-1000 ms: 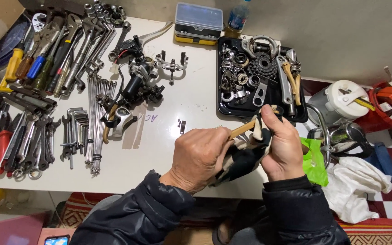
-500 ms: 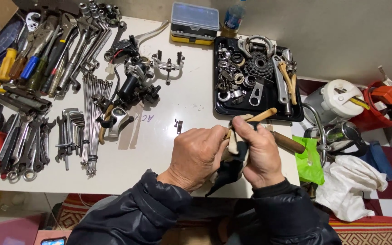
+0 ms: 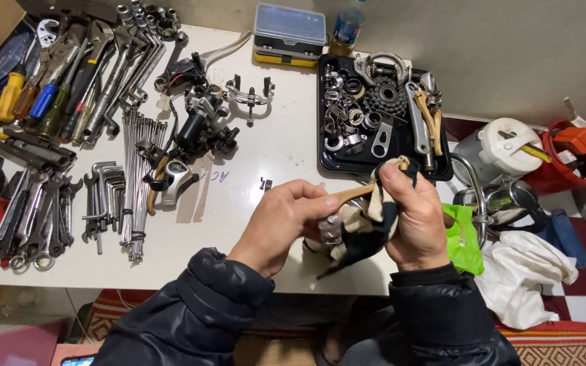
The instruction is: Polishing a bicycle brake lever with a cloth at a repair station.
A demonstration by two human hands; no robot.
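Both hands have drawn in a little toward the body since the earlier frames, and the tan handle now tilts less steeply between them. Largest in view is the white worktop point(image 3: 286, 156), crowded on its far left with wrenches, pliers and screwdrivers. Next comes the black rectangular tray of metal bicycle parts point(image 3: 327, 146), just beyond the hands. The left hand point(image 3: 283, 224) is clamped on the lower end of a small silver metal part with a tan handle point(image 3: 340, 210); the right hand point(image 3: 418, 220) is closed around a black-and-cream cloth rag point(image 3: 367, 234) wrapped over that part's upper end, thumb pressed on top. The part sits held above the near edge of the worktop, between both hands.

To do this wiping well, it seems best to keep the left grip firm and twist the rag around the metal, working into the joints.

Packages: a grey-lidded, yellow-based plastic box point(image 3: 289, 34) stands at the far edge, a blue-labelled bottle point(image 3: 346, 30) just right of it, and a crumpled green plastic bag point(image 3: 466, 237) lies beside the right hand.
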